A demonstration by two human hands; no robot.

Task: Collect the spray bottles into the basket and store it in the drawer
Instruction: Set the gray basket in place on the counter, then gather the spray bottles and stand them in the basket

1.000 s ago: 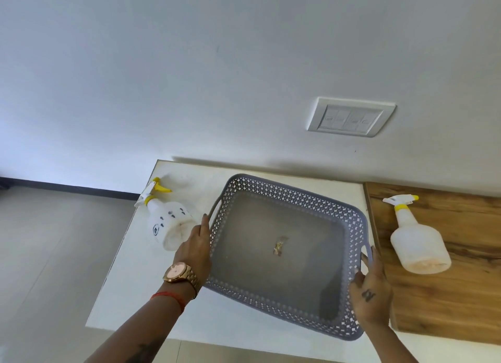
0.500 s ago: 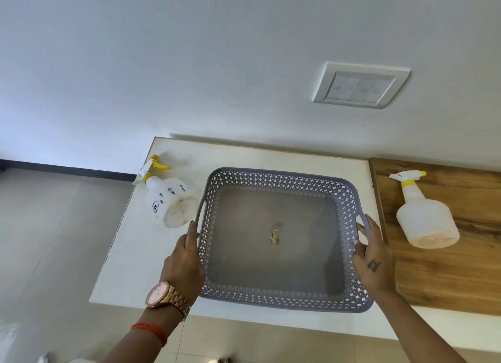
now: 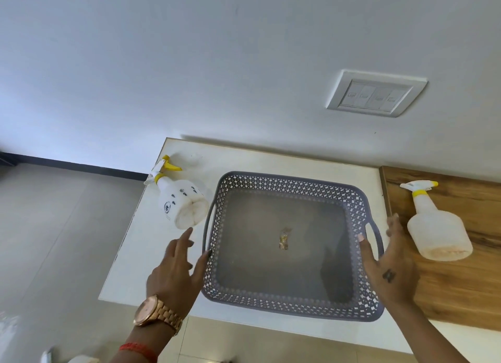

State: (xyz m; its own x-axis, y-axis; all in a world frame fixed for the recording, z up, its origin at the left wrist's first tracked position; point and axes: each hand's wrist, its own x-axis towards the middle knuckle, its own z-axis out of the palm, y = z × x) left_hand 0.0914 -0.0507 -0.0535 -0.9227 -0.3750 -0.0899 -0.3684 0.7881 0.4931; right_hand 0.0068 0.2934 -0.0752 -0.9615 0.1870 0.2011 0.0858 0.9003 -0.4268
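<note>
A grey perforated basket [image 3: 352,197] sits on the white countertop [image 3: 151,254], holding only a small scrap. A white spray bottle [image 3: 181,202] with a yellow nozzle lies on its side just left of the basket. A second white spray bottle [image 3: 436,227] lies on the wooden surface [image 3: 461,289] to the right. My left hand [image 3: 176,270] hovers beside the basket's left handle with fingers spread, fingertips near the left bottle's base. My right hand [image 3: 390,265] is beside the right handle, fingers straight, holding nothing.
A white wall with a switch plate [image 3: 376,93] rises behind the counter. The counter's left edge drops to a tiled floor [image 3: 54,240]. The basket's front edge lies near the counter's front edge.
Both hands have let go of the basket's handles and opened. The left hand has moved out toward the left bottle. The basket now rests flat on the counter.
</note>
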